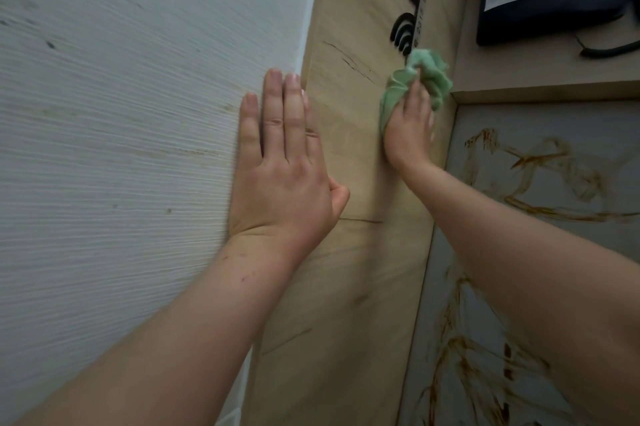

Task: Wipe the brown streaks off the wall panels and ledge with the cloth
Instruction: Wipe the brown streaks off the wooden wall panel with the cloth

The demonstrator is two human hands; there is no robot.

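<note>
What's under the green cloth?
The right hand presses the green cloth against the tan wood panel. Dark streaks show just beside it; any marks underneath are hidden.

Crumpled green cloth (pixel 420 79) bunches on the tan panel (pixel 346 270) under the right hand (pixel 410 128); brown streaks (pixel 540 183), seemingly smeared, lie right of its wrist.

head cam | looks forward-down | close to wood wall panel (pixel 360 155) | single view
</note>
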